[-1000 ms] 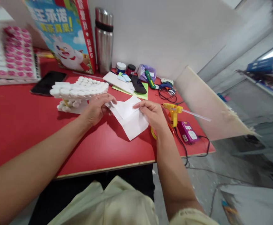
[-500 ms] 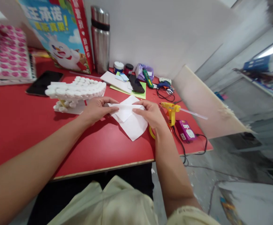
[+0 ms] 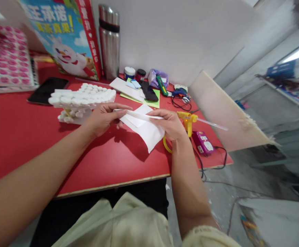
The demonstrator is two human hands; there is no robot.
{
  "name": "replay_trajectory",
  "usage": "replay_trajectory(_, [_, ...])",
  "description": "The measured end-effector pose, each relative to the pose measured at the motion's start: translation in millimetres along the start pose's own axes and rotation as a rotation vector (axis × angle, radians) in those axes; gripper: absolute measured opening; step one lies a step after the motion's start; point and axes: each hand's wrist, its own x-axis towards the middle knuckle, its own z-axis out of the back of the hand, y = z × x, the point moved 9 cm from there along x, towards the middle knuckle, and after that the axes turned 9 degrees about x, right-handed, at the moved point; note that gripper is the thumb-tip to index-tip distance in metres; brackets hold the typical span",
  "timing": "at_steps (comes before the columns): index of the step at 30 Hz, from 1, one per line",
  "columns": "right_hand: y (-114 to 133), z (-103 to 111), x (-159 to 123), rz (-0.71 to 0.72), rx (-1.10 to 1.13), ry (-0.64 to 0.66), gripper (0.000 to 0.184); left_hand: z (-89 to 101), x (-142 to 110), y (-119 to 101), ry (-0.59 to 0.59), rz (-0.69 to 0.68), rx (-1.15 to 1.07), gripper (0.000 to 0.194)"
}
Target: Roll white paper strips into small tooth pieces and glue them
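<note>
A folded sheet of white paper [image 3: 149, 135] is held between my two hands, its lower corner hanging toward me above the red table. My left hand [image 3: 105, 118] pinches the left end of the fold between thumb and fingers. At the other end, my right hand [image 3: 171, 123] is closed on the fold in the same way. To the left of my left hand stands a white model [image 3: 82, 97] built from small rounded pieces. Beyond my right hand, a yellow glue gun [image 3: 187, 120] with a clear glue stick rests on the table, beside a yellow ring [image 3: 167, 144] partly hidden by my wrist.
A purple power socket [image 3: 203, 143] with cables sits at the table's right edge. Behind are a steel flask [image 3: 109, 44], small jars [image 3: 129, 73], a green cutter [image 3: 162, 85] and stacked papers. A black phone [image 3: 48, 90] and a colourful box [image 3: 67, 41] are at the left.
Both hands have tilted and slightly lifted the folded paper, and its lower corner now hangs off the table. My right hand has moved a little to the right along the fold.
</note>
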Motion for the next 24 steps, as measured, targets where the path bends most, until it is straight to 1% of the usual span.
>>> replay_trajectory(5, [7.8, -0.6, -1.5, 0.064, 0.034, 0.003, 0.014, 0.3, -1.3, -5.4, -0.021, -0.024, -0.105, 0.008])
replay_trajectory(7, [10.4, -2.0, -1.6, 0.091, 0.029, 0.021, 0.013, 2.7, -1.5, -6.4, -0.049, -0.038, -0.112, 0.008])
replay_trajectory(9, [12.2, -2.6, -1.5, 0.109, 0.000, 0.041, 0.015, 4.9, -1.4, -6.6, -0.066, -0.050, -0.059, 0.011])
replay_trajectory(11, [13.5, 1.3, -1.0, 0.121, -0.035, 0.018, 0.017, 5.8, -1.1, -6.6, -0.063, -0.050, 0.071, 0.011])
replay_trajectory(13, [17.2, 11.3, -0.4, 0.159, -0.060, -0.064, 0.018, 6.6, -0.8, -7.3, -0.058, -0.043, 0.209, 0.017])
replay_trajectory(15, [23.9, 25.5, -0.9, 0.235, -0.075, -0.187, 0.018, 8.6, -0.3, -7.9, -0.066, -0.028, 0.304, 0.023])
replay_trajectory(16, [27.3, 32.4, -1.5, 0.276, -0.077, -0.247, 0.017, 9.7, 0.1, -7.9, -0.071, -0.018, 0.340, 0.024])
replay_trajectory(18, [34.1, 44.5, -3.9, 0.364, -0.067, -0.357, 0.014, 11.9, 0.9, -8.3, -0.086, -0.009, 0.402, 0.018])
replay_trajectory(20, [43.0, 51.8, -8.9, 0.478, -0.080, -0.452, 0.013, 13.3, 1.4, -8.9, -0.096, -0.010, 0.461, 0.013])
replay_trajectory(22, [53.1, 50.5, -15.9, 0.607, -0.144, -0.506, 0.015, 11.1, 1.5, -9.7, -0.070, -0.024, 0.511, 0.017])
replay_trajectory(23, [56.1, 45.4, -17.7, 0.647, -0.182, -0.496, 0.018, 8.7, 1.3, -10.4, -0.046, -0.035, 0.532, 0.020])
replay_trajectory(24, [56.9, 38.0, -17.6, 0.664, -0.212, -0.456, 0.020, 5.7, 0.8, -11.1, -0.017, -0.046, 0.550, 0.022])
